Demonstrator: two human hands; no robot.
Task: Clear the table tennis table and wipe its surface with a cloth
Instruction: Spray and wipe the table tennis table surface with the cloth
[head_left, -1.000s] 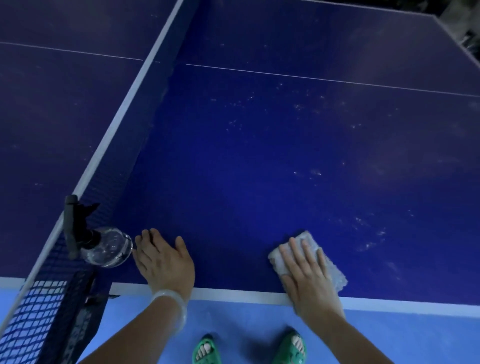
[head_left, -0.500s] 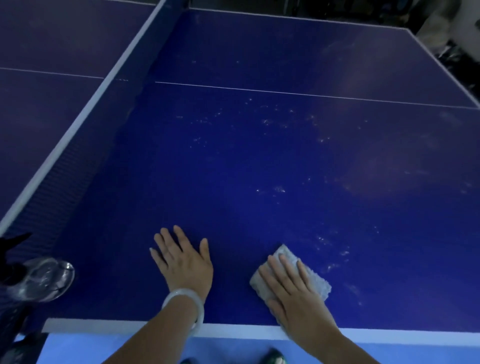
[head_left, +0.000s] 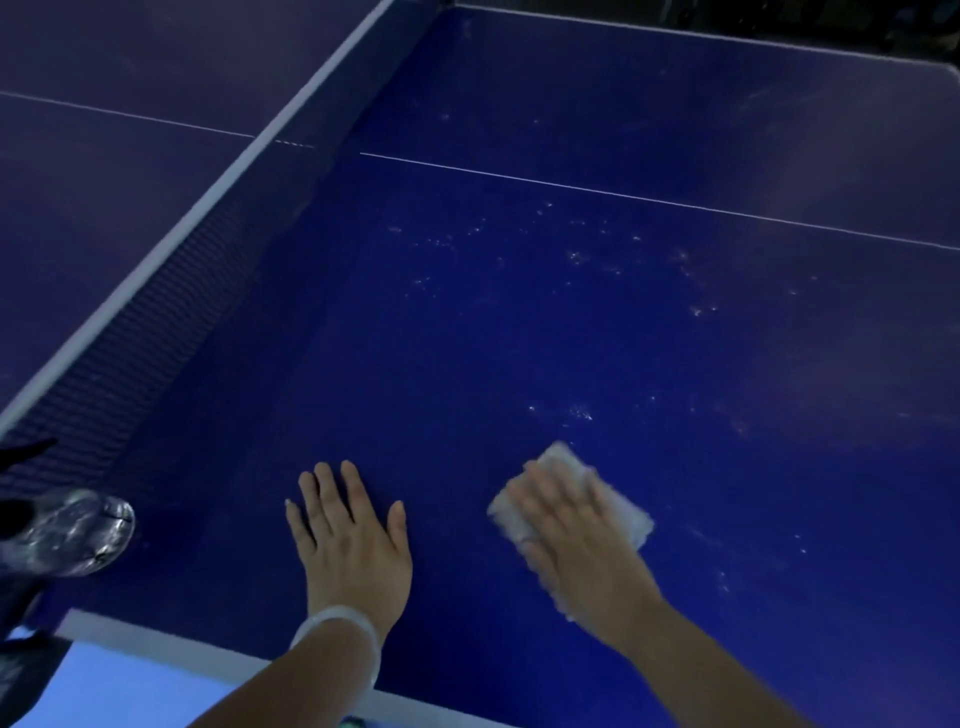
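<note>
**Observer:** Head view, entry one. State of both hands?

**Me:** My right hand (head_left: 582, 535) lies with fingers spread and fairly straight on a pale, fluffy folded cloth (head_left: 618, 512), pressing it flat onto the dark blue table tennis table surface (head_left: 519, 338). It is a press, not a pinch; nothing is curled round the cloth. The hand is motion-blurred, so the exact finger positions are uncertain. My left hand (head_left: 353, 540) rests palm-down, fingers straight, on bare table just beside the cloth, holding nothing. A translucent white bangle (head_left: 337, 631) sits on that wrist.

**Observer:** Where is the cloth relative to the dirt?

**Me:** Near my edge of the table. Pale specks (head_left: 576, 413) lie just beyond it, with more scattered towards the thin white centre line (head_left: 623, 195). I judge the wiping far from finished.

**Observer:** Anything not cleared?

**Me:** A clear plastic bottle (head_left: 72, 532) with a dark top stands at far left, by the dark mesh net (head_left: 171, 322). Whether it touches the net I cannot tell.

**Observer:** Risks?

**Me:** Three. With only flat pressure, the cloth could bunch or slip from under my palm on a fast stroke. A wide leftward sweep could knock the bottle off the edge. Leaning further to reach the far specks puts weight on the left hand, which could slide.
</note>
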